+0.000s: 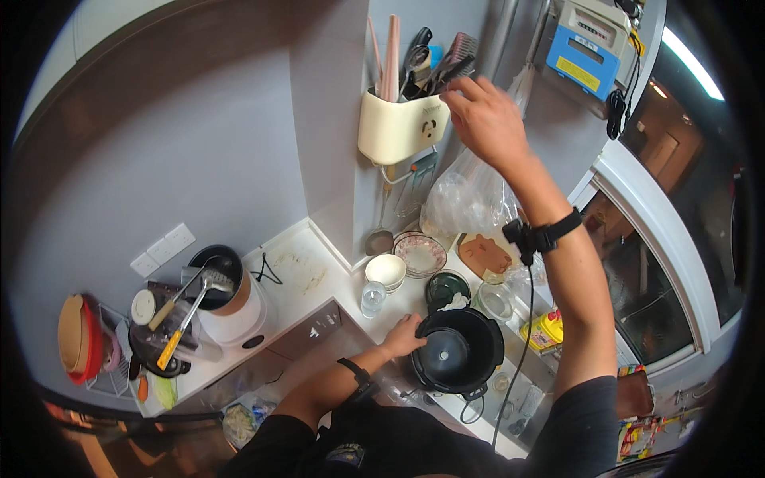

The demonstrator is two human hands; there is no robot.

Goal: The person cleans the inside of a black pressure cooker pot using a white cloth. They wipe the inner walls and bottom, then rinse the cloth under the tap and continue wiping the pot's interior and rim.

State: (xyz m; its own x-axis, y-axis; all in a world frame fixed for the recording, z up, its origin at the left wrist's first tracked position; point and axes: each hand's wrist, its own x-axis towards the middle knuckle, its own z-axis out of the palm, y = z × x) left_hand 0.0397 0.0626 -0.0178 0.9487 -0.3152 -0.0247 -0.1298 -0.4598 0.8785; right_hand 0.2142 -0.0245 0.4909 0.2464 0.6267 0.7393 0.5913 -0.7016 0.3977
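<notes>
My left hand (406, 336) grips the left rim of a black electric cooker (457, 349), which stands open with a round button showing at the bottom of its dark interior. My right hand (487, 122) is raised, fingers curled, at the right edge of a cream wall-mounted utensil holder (397, 128). Pink chopsticks (391, 60), a metal spoon (412, 63) and other utensils stand in that holder. Motion blur hides whether the right fingers pinch anything. Just behind the cooker sit a dark green bowl (447, 288) and a crumpled white cloth or tissue (455, 303).
Left of the cooker are a glass of water (373, 299) and cream bowls (385, 272). Patterned plates (420, 254) and a brown cutting board (483, 254) lie farther back. A plastic bag (472, 194) hangs below my right hand. Pans and spatulas (188, 319) crowd the left counter.
</notes>
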